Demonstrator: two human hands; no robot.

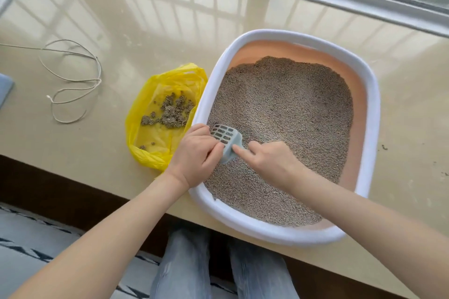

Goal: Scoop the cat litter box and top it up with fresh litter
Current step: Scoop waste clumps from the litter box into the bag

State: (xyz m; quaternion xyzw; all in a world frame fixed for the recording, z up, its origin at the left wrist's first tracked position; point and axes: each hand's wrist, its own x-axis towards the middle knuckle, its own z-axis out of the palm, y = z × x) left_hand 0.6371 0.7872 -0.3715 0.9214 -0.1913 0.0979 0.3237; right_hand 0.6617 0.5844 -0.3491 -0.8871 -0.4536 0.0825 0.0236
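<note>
- The grey slotted scoop point(224, 139) sits at about 8 o'clock inside the litter box point(374, 94), its slotted head up by the near-left rim and its handle pointing down toward 5 o'clock, lying between your two hands.
- Your left hand point(196, 153) comes over the white rim from 7 o'clock; its fingers point(213, 153) are curled round the scoop's head and handle, thumb against the handle.
- Your right hand point(269, 160) reaches in from 4 o'clock, above the litter point(291, 109); the index finger is stretched out and its tip touches the handle at the scoop's 4 o'clock side, with the thumb raised just behind. The other fingers are hidden under the hand, so you cannot tell how they lie.
- The litter fills the box, heaped higher toward 12 o'clock.
- A yellow plastic bag point(155, 94) lies open on the table point(121, 19), touching the box at its 9 o'clock side, with grey clumps point(170, 109) inside.
- A loose cord point(75, 80) lies at 9 o'clock of the bag, well apart.
</note>
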